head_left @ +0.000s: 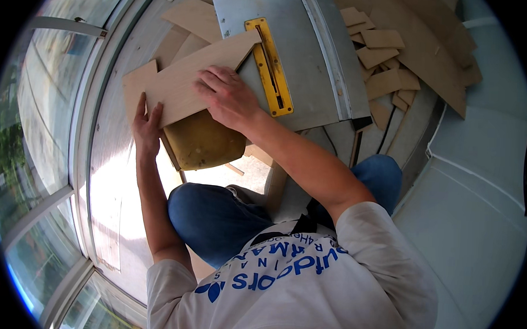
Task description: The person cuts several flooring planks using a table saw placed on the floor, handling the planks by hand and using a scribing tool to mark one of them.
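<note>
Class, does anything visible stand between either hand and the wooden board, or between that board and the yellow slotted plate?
Nothing visible does. The left hand and right hand both touch the wooden board directly, and its pointed corner reaches the yellow slotted plate near its far end.

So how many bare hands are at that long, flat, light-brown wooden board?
2. The person's left hand is at the left end of the long, flat, light-brown wooden board; the right hand rests on top, left of the yellow rectangular slotted plate.
</note>
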Demonstrator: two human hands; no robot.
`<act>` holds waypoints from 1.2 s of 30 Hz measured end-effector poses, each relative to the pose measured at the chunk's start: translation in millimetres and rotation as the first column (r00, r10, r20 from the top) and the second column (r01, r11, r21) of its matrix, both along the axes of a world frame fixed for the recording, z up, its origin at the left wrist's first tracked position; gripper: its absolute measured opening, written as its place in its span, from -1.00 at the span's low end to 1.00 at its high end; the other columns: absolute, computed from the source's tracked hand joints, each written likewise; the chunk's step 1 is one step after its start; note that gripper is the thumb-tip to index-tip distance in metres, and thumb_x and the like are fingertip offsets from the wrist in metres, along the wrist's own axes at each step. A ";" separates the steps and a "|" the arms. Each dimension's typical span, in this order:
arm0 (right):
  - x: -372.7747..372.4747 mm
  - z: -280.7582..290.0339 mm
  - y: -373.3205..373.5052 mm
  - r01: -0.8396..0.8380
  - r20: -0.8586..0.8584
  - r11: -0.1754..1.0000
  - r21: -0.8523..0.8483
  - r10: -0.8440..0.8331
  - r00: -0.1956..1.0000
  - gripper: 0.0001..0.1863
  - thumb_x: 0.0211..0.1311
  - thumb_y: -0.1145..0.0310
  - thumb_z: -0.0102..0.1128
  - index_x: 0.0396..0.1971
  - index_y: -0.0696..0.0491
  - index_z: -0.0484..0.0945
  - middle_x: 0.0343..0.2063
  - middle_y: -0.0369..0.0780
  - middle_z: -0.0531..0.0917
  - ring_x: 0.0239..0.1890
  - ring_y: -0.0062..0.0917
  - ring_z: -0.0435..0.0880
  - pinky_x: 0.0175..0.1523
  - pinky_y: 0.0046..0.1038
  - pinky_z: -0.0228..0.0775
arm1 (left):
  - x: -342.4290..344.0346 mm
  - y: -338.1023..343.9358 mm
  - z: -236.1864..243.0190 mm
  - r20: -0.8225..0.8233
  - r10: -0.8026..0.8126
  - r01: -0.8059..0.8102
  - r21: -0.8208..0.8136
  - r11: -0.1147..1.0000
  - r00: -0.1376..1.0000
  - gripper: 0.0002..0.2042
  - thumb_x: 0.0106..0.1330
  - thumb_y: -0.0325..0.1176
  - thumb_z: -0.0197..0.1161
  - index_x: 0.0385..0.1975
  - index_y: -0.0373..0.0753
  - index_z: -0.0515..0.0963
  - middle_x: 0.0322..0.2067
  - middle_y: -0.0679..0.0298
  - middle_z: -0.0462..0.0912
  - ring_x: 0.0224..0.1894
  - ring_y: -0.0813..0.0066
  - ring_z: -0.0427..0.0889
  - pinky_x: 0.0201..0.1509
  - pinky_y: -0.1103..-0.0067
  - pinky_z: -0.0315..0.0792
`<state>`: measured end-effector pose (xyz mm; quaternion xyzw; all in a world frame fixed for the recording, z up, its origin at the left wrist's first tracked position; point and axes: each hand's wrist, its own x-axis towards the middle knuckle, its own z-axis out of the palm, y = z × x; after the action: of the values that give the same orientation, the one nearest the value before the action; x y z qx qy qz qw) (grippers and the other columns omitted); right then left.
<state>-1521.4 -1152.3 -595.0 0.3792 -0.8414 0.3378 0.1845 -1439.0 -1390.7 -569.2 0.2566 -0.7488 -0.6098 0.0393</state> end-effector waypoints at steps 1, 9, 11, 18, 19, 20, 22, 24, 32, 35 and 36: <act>0.0 -0.5 0.0 0.007 0.001 1.000 0.001 -0.007 1.000 -0.70 0.22 0.38 0.17 -0.06 0.07 0.67 0.10 -0.17 0.63 0.28 -0.30 0.47 0.47 -0.22 0.25 | -1.1 4.6 5.4 0.012 -0.002 0.002 -0.011 1.000 1.000 -0.28 0.50 -0.24 0.25 0.54 -0.36 0.07 0.14 -0.18 0.56 -0.03 0.27 0.71 -0.16 0.48 0.70; 0.4 4.8 2.1 0.045 0.011 0.999 -0.024 -0.044 0.999 -0.70 0.13 0.44 0.19 -0.11 0.06 0.68 0.06 -0.19 0.65 0.24 -0.29 0.51 0.40 -0.21 0.31 | -3.6 7.9 6.8 0.057 -0.010 0.012 -0.041 0.999 0.998 -0.25 0.48 -0.23 0.29 0.54 -0.37 0.07 0.14 -0.13 0.59 0.00 0.32 0.69 -0.07 0.50 0.63; 0.8 6.6 2.4 0.050 0.023 0.998 -0.046 -0.049 0.999 -0.63 0.01 0.52 0.24 -0.10 0.05 0.68 0.04 -0.20 0.65 0.21 -0.30 0.54 0.37 -0.20 0.34 | -4.8 11.2 13.3 0.090 -0.005 0.014 -0.090 0.996 0.996 -0.25 0.48 -0.22 0.29 0.54 -0.36 0.09 0.10 -0.11 0.61 -0.08 0.37 0.69 -0.17 0.53 0.61; 0.0 8.1 3.4 0.054 0.037 0.996 -0.065 -0.052 0.998 -0.60 -0.04 0.54 0.28 -0.09 0.09 0.67 0.05 -0.18 0.65 0.21 -0.28 0.54 0.37 -0.20 0.34 | -6.9 7.5 10.5 0.139 -0.035 0.058 -0.163 0.985 0.990 -0.25 0.47 -0.17 0.30 0.54 -0.33 0.13 -0.03 -0.03 0.68 -0.29 0.50 0.65 -0.34 0.60 0.50; 0.0 9.2 3.5 0.054 0.039 0.996 -0.065 -0.051 0.998 -0.60 -0.04 0.54 0.28 -0.09 0.09 0.67 0.05 -0.18 0.65 0.21 -0.28 0.54 0.36 -0.20 0.34 | -7.0 8.5 10.4 0.124 -0.032 0.052 -0.162 0.985 0.992 -0.25 0.46 -0.16 0.30 0.53 -0.33 0.13 -0.04 -0.02 0.68 -0.29 0.50 0.65 -0.34 0.60 0.50; 0.2 9.7 3.5 0.053 0.041 0.996 -0.065 -0.051 0.998 -0.60 -0.04 0.54 0.28 -0.09 0.10 0.66 0.05 -0.18 0.65 0.21 -0.28 0.54 0.36 -0.20 0.34 | -7.1 8.8 10.3 0.109 -0.029 0.046 -0.161 0.986 0.994 -0.25 0.46 -0.16 0.30 0.53 -0.34 0.13 -0.04 -0.02 0.68 -0.29 0.50 0.65 -0.34 0.60 0.51; -0.3 8.9 3.3 0.055 0.042 0.996 -0.070 -0.052 0.998 -0.61 -0.03 0.54 0.27 -0.09 0.10 0.66 0.05 -0.18 0.65 0.21 -0.27 0.55 0.36 -0.20 0.34 | -7.1 6.3 11.0 0.135 -0.043 0.067 -0.173 0.983 0.990 -0.25 0.46 -0.16 0.30 0.53 -0.34 0.13 -0.03 -0.03 0.68 -0.28 0.49 0.66 -0.32 0.60 0.52; -0.7 8.5 3.4 0.056 0.043 0.996 -0.071 -0.053 0.998 -0.61 -0.02 0.55 0.27 -0.09 0.10 0.66 0.05 -0.17 0.65 0.21 -0.28 0.55 0.36 -0.20 0.34 | -7.6 5.9 9.3 0.121 -0.042 0.062 -0.173 0.983 0.992 -0.25 0.46 -0.16 0.30 0.53 -0.34 0.13 -0.03 -0.02 0.68 -0.29 0.50 0.65 -0.33 0.60 0.51; -2.0 10.8 2.3 0.066 0.047 0.996 -0.055 -0.064 0.997 -0.62 0.02 0.56 0.25 -0.07 0.10 0.64 0.05 -0.18 0.63 0.22 -0.29 0.53 0.37 -0.22 0.33 | -13.2 9.6 7.2 0.087 -0.004 0.015 -0.123 0.992 0.996 -0.25 0.47 -0.18 0.31 0.54 -0.33 0.11 -0.16 0.15 0.66 -0.51 0.67 0.41 -0.53 0.66 0.25; -3.2 9.9 0.8 0.072 0.051 0.996 -0.049 -0.070 0.996 -0.62 0.02 0.56 0.25 -0.07 0.09 0.64 0.06 -0.19 0.62 0.23 -0.30 0.51 0.38 -0.21 0.32 | -16.6 12.9 11.0 0.099 0.003 0.011 -0.143 0.990 0.995 -0.29 0.49 -0.19 0.26 0.54 -0.31 0.14 -0.21 0.19 0.67 -0.49 0.68 0.45 -0.51 0.65 0.30; -3.2 9.3 1.3 0.074 0.051 0.996 -0.049 -0.072 0.996 -0.62 0.02 0.56 0.25 -0.07 0.09 0.64 0.05 -0.19 0.62 0.23 -0.30 0.51 0.38 -0.21 0.32 | -16.8 13.4 9.9 0.092 0.002 0.011 -0.133 0.991 0.996 -0.29 0.49 -0.19 0.26 0.54 -0.31 0.15 -0.23 0.21 0.67 -0.49 0.69 0.44 -0.52 0.65 0.29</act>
<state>-1524.6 -1151.0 -585.7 0.3351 -0.8501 0.3615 0.1856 -1455.8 -1377.3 -559.3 0.2796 -0.7896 -0.5458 0.0205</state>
